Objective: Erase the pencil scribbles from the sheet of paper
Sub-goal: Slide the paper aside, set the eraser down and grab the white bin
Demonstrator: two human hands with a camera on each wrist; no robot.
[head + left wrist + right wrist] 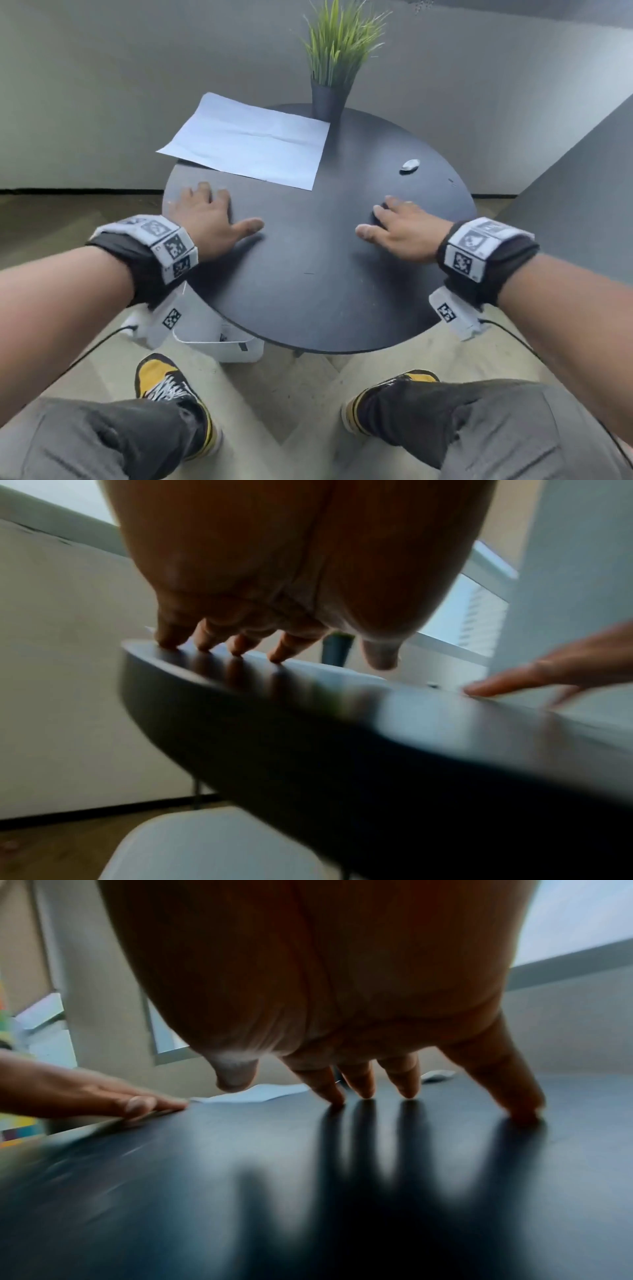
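Note:
A white sheet of paper (250, 140) lies at the far left of the round black table (318, 274), its far corner hanging over the edge; no scribbles show at this distance. A small white eraser (410, 165) lies on the table's right side. My left hand (209, 216) rests flat on the table just in front of the paper, fingertips (236, 650) touching the top. My right hand (397, 222) rests flat on the table in front of the eraser, fingertips (366, 1093) down. Both hands hold nothing.
A dark pot with a green grass plant (330, 92) stands at the table's far edge, beside the paper's right corner. A white bin (222, 339) sits under the table's left side. My knees and yellow shoes are below the near edge.

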